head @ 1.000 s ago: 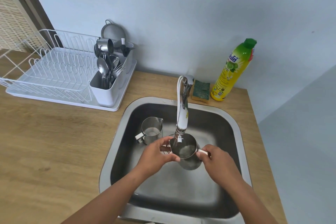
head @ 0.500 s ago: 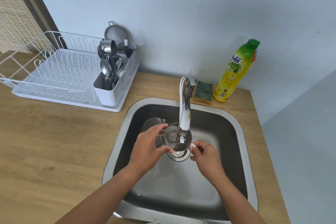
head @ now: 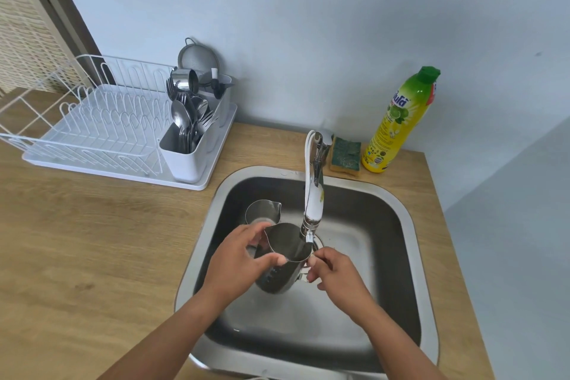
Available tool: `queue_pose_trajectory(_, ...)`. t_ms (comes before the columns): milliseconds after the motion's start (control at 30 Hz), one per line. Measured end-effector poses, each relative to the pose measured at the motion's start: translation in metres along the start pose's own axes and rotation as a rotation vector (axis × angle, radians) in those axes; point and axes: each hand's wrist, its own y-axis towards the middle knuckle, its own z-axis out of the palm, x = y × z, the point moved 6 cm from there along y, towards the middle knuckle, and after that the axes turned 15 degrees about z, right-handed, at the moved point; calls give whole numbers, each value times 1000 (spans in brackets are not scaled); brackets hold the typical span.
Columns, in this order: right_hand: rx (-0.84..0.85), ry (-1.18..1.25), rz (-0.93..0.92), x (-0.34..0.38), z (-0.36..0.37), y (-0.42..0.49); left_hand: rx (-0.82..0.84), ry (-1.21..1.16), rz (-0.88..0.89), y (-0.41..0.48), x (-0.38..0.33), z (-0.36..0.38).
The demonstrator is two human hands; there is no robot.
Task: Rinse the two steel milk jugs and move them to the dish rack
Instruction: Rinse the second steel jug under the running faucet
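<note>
1. Shiny steel: one milk jug [head: 282, 259] held up over the sink [head: 410, 256], right under the tap [head: 313, 194].
2. Left hand [head: 239, 259] wrapped on the jug's side, fingers [head: 274, 259] clamped at the rim.
3. Right hand [head: 334, 270] at 3 o'clock from the jug, fingers pinched shut on the handle side; handle mostly hidden.
4. Jug tipped a bit toward 10 o'clock. Water drops on its side. Hard to tell if water is running now.
5. Second jug [head: 262, 213] down in the sink at 11 o'clock from the held one, partly hidden behind the left hand. Standing up, nobody touching it.
6. White dish rack [head: 92, 129] far off at 10 o'clock on the wooden bench [head: 92, 241]. Only spoons and forks [head: 188, 120] in its cup. No jug there yet.
7. Green sponge [head: 345, 154] and yellow soap bottle [head: 398, 123] at 1 o'clock, behind the sink.
8. How far along: looks like the early part. First jug in the rinse, not yet moved.
9. Still to do, most likely: finish this rinse, carry the jug to the rack, then rinse and carry the other one.
</note>
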Motion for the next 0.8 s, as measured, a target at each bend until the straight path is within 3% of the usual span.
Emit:
queue_pose_trajectory(167, -30, 79, 24, -9, -11, -3, 75, -288, -216, -5, 22, 22)
queue_pose_trajectory(367, -132, 158, 12, -12, -26, -5, 98, -411, -228, -2, 16, 44)
queue_pose_trajectory(567, -140, 184, -43, -6, -19, 0, -22, -301, -149, 4, 11, 27)
queue_pose_trajectory(700, -34, 172, -3, -8, -16, 7, -2, -261, -163, 2, 16, 25)
queue_pose_trajectory(800, -70, 190, 18, -14, -21, 10, 11, -269, -186, 2, 14, 33)
